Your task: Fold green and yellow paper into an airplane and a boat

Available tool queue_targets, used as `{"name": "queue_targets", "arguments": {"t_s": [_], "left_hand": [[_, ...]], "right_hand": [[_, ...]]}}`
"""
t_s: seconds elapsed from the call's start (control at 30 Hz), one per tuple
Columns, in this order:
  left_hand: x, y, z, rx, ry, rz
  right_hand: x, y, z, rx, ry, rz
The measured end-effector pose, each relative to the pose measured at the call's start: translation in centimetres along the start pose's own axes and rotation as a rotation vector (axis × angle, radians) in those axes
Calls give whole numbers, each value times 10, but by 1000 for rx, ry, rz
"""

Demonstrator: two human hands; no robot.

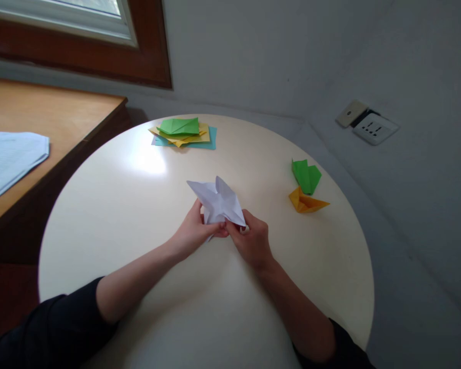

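Observation:
A folded sheet of white paper (219,201) with pointed corners is held between both hands above the middle of the round table. My left hand (194,228) grips its left and lower side, the thumb reaching across toward the near edge. On the right side my right hand (251,238) is closed on the paper's near corner, its thumb beside the left thumb. Some fingers of both hands are hidden under the paper. Off to the right lie a green folded paper piece (307,176) and an orange folded paper boat shape (306,202), close together.
The round white table (100,225) stands by the wall. Toward its far edge sits a stack of coloured paper (205,136) with a green folded piece (179,126) on top. At left is a wooden desk (57,110) with printed sheets (13,159). A socket (375,128) is on the right wall.

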State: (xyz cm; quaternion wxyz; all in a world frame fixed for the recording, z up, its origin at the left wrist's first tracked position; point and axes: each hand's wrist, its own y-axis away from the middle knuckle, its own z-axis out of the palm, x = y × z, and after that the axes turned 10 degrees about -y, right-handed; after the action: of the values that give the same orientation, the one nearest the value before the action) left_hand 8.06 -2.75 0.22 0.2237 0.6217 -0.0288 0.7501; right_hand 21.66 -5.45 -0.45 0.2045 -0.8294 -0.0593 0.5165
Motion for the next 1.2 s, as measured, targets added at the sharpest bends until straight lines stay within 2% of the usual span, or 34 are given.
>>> {"name": "queue_targets", "arguments": {"t_s": [0.33,0.8,0.9,1.0,1.2], "left_hand": [[2,1,0,-35,-58,-8],[5,3,2,-19,-25,-3],[7,4,2,-12,83,26],[10,4,2,11,172,70],[14,1,1,145,89,174]], "right_hand": [[-1,-3,-2,56,76,3],[3,-1,-1,96,36,-16],[5,-4,-3,125,27,43],[8,-6,-5,146,-34,163],[11,-8,-5,136,-177,281]]}}
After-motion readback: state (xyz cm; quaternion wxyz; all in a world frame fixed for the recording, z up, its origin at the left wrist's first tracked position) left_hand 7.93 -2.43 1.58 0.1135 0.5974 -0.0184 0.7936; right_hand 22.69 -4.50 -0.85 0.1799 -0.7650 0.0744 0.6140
